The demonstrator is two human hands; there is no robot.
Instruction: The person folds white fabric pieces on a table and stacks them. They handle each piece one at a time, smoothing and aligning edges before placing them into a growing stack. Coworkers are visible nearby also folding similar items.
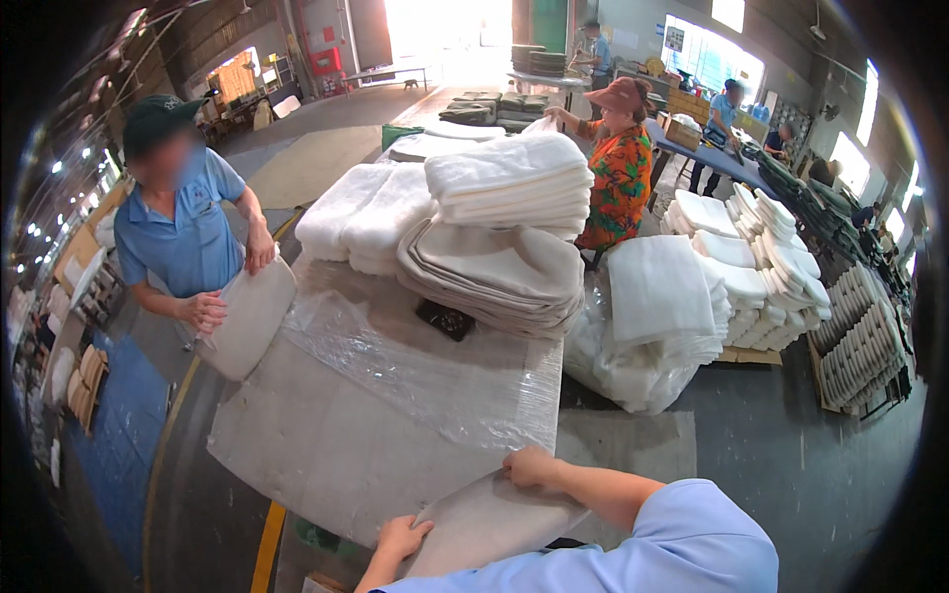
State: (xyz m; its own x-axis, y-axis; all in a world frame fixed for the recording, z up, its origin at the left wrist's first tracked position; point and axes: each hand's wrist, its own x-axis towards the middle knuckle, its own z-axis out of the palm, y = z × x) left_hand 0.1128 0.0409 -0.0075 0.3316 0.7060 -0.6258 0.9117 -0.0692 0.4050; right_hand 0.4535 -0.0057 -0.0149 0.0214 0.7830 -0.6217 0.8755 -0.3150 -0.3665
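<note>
At the near edge of the table, a beige cushion cover (494, 524) lies partly on the tabletop and partly against me. My left hand (403, 539) grips its left edge, thumb on top and the other fingers partly hidden. On the far right corner, my right hand (531, 466) is closed around the fabric. Beyond my hands, clear plastic sheeting (425, 376) covers part of the table (326, 455). A stack of beige covers (494, 272) stands farther back, with folded white padding (509, 183) piled on it.
At the left, a co-worker (183, 227) holds another beige cover (252, 321). A second person (618, 163) in an orange patterned top stands behind the table. White pads (662, 287) sit in plastic to the right, near a rack of cushions (862, 341). A small black item (445, 319) lies beside the beige stack.
</note>
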